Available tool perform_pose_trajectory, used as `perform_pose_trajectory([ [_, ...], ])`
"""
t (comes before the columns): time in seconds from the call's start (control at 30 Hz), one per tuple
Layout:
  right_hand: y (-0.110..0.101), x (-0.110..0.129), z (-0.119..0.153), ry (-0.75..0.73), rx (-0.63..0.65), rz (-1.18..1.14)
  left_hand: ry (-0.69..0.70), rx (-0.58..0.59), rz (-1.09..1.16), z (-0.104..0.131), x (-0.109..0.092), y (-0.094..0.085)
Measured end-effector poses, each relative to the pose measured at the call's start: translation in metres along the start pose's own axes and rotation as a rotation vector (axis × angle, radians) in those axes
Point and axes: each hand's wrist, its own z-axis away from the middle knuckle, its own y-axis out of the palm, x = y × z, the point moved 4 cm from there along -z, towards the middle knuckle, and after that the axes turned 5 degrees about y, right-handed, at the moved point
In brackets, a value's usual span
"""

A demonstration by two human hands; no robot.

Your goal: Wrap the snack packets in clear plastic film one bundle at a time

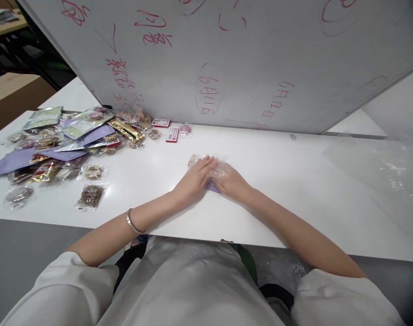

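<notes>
A crinkled clear plastic bag [222, 169] is between my two hands above the white table, with a purple packet [213, 186] showing under it. My left hand [197, 175] lies over the bag's left part, its fingers stretched out flat and close together. From the other side my right hand [234, 184] grips the bag, its fingertips partly covered by the film. A brownish bit of the contents shows at the bag's far left corner; the rest is hidden under my hands.
On the left of the white table [152, 181] lies a heap of snack packets [75, 131]. Two small red-and-white boxes [172, 134] and a pink wrapped piece [185, 129] lie near the whiteboard [179, 63], which stands along the back. Clear plastic sheeting [389, 167] covers the right end.
</notes>
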Motion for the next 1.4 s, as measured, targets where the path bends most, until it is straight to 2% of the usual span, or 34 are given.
perform_pose_trajectory([
  [0.1,-0.005,-0.004,0.001,0.084,0.031,-0.064,0.084,0.070,-0.095,-0.002,-0.002,0.014],
  [0.2,-0.016,-0.006,0.000,0.111,0.166,-0.128,0.122,0.092,-0.147,-0.001,-0.002,0.015],
  [0.3,-0.038,-0.008,0.001,0.117,0.310,-0.165,0.156,0.116,-0.159,-0.001,-0.005,0.014],
  [0.37,-0.057,-0.012,0.004,0.154,0.346,-0.197,0.177,0.141,-0.166,0.000,-0.007,0.017],
  [0.43,-0.078,-0.017,0.008,0.247,0.283,-0.205,0.197,0.169,-0.187,0.001,-0.009,0.020],
  [0.5,-0.098,-0.021,0.014,0.342,0.083,-0.148,0.220,0.198,-0.208,0.003,-0.010,0.022],
  [0.57,-0.107,-0.018,0.021,0.307,-0.072,-0.076,0.239,0.218,-0.219,0.003,-0.012,0.024],
  [0.6,-0.104,-0.013,0.024,0.237,-0.077,-0.052,0.247,0.228,-0.220,0.003,-0.013,0.024],
  [0.63,-0.095,-0.008,0.028,0.144,-0.028,-0.042,0.254,0.240,-0.221,0.003,-0.014,0.023],
  [0.73,-0.058,0.003,0.043,-0.053,0.185,-0.015,0.258,0.301,-0.227,0.000,-0.016,0.019],
  [0.83,-0.036,0.002,0.056,-0.059,0.204,0.032,0.269,0.384,-0.243,-0.004,-0.016,0.012],
  [0.97,-0.034,-0.002,0.062,0.001,0.145,0.043,0.357,0.361,-0.302,-0.017,-0.017,0.002],
  [1.03,-0.041,-0.006,0.062,0.056,0.054,0.001,0.387,0.325,-0.287,-0.029,-0.021,-0.001],
  [1.13,-0.058,-0.023,0.069,0.205,-0.158,-0.063,0.374,0.273,-0.171,-0.052,-0.034,-0.001],
  [1.23,-0.080,-0.053,0.094,0.352,-0.336,-0.039,0.356,0.036,-0.056,-0.065,-0.051,-0.010],
  [1.27,-0.090,-0.067,0.107,0.427,-0.431,-0.048,0.335,-0.056,-0.031,-0.064,-0.054,-0.014],
  [1.33,-0.117,-0.101,0.138,0.649,-0.733,-0.128,0.245,-0.150,0.007,-0.056,-0.052,-0.021],
  [1.4,-0.145,-0.138,0.172,0.936,-1.080,-0.222,0.103,-0.102,0.045,-0.042,-0.040,-0.021],
])
